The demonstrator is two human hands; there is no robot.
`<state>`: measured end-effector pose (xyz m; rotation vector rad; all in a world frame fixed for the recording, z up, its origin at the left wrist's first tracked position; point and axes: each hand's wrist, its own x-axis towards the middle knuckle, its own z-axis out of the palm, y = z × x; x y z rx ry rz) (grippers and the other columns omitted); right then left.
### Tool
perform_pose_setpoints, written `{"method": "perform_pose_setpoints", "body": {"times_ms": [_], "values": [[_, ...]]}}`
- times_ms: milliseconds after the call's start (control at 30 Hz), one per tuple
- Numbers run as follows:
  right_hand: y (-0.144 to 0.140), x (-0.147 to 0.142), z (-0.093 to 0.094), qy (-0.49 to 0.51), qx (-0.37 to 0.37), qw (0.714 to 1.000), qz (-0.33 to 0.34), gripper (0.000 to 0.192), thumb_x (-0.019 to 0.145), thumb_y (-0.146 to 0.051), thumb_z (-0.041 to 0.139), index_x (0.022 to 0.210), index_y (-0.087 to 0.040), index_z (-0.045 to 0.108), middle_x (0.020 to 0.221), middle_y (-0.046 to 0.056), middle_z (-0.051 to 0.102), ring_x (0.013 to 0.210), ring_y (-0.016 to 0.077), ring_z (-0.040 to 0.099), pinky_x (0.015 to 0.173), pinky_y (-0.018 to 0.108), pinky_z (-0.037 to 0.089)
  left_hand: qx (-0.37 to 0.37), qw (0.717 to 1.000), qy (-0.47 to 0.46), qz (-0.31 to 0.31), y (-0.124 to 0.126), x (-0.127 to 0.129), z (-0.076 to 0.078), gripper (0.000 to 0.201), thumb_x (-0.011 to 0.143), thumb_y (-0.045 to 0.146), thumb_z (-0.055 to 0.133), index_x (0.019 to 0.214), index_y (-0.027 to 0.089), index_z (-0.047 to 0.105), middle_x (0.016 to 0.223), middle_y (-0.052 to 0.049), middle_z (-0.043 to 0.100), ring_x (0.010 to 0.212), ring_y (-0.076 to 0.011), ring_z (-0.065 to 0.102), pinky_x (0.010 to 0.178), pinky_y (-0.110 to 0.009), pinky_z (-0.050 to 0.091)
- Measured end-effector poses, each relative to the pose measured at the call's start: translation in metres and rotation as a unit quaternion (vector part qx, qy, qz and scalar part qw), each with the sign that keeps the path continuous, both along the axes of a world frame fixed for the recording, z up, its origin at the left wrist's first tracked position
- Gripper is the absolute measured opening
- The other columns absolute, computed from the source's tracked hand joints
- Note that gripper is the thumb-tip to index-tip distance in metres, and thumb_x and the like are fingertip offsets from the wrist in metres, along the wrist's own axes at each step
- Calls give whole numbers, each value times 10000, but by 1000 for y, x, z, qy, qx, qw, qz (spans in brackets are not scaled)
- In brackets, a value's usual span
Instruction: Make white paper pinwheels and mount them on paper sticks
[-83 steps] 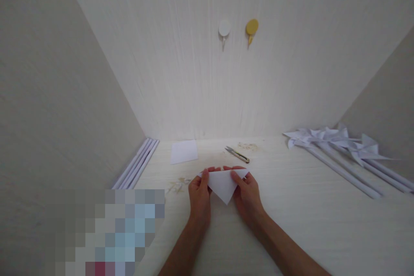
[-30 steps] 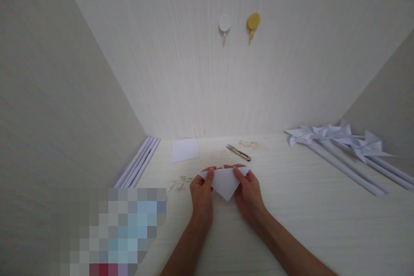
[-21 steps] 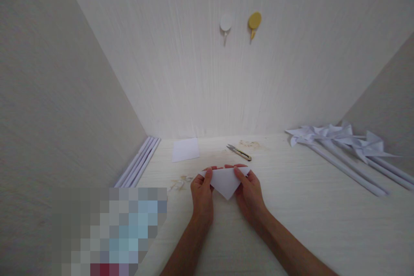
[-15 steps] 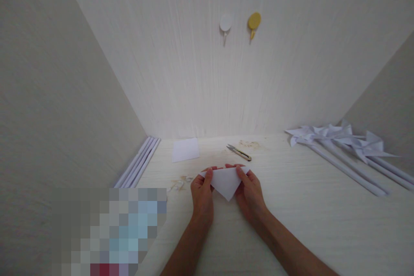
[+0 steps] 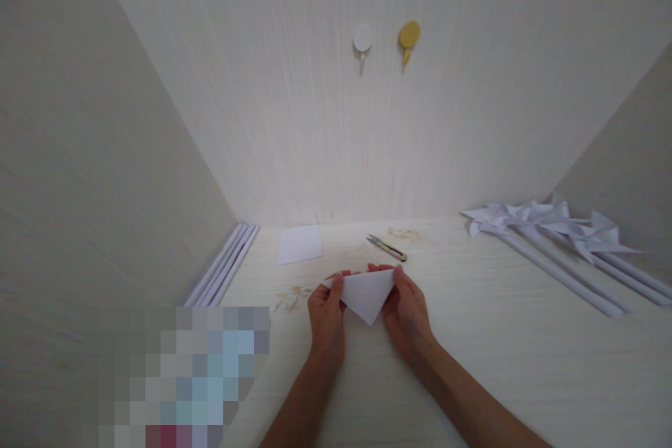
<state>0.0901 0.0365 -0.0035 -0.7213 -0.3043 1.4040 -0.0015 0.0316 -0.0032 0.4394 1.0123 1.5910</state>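
Observation:
A white sheet of paper (image 5: 367, 295), folded into a triangle with its point toward me, is held above the table between my two hands. My left hand (image 5: 328, 308) pinches its left corner, thumb on top and fingers behind. At the right corner, my right hand (image 5: 408, 301) grips the paper the same way, its thumb near the top edge. Just beyond the paper lie small thread snips (image 5: 387, 248), their blades pointing away to the left. A flat white paper square (image 5: 299, 244) rests farther off to the left.
Rolled white paper sticks (image 5: 223, 264) lie along the left wall. Several paper pinwheels (image 5: 535, 220) on sticks are at the right. Small scraps (image 5: 291, 297) lie beside my left hand, with crumbs (image 5: 404, 234) behind the snips. Two hooks (image 5: 409, 35) are on the back wall.
My right thumb has moved outward and up along the paper's top edge to its right corner. The left hand keeps its hold. The view has shifted slightly.

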Motion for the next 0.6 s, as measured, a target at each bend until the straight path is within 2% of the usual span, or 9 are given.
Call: {"method": "perform_pose_setpoints", "body": {"times_ms": [167,600], "values": [[1,1,-2,-11,-8,1000,-25,262,554,-355,712,661,-135,619,688,53,693,616,152,622,587,267,505,-3,1000,-9,6,0,-1,0,327,483,354,725,668,102,632,642,-56,651,569,-127,571,538,-242,432],[1,2,1,-37,-15,999,-36,285,548,-390,698,635,-128,628,658,60,691,587,160,619,557,267,495,4,1000,-4,0,0,-1,0,323,501,355,716,674,94,637,655,-70,656,589,-136,584,542,-237,443]]}}
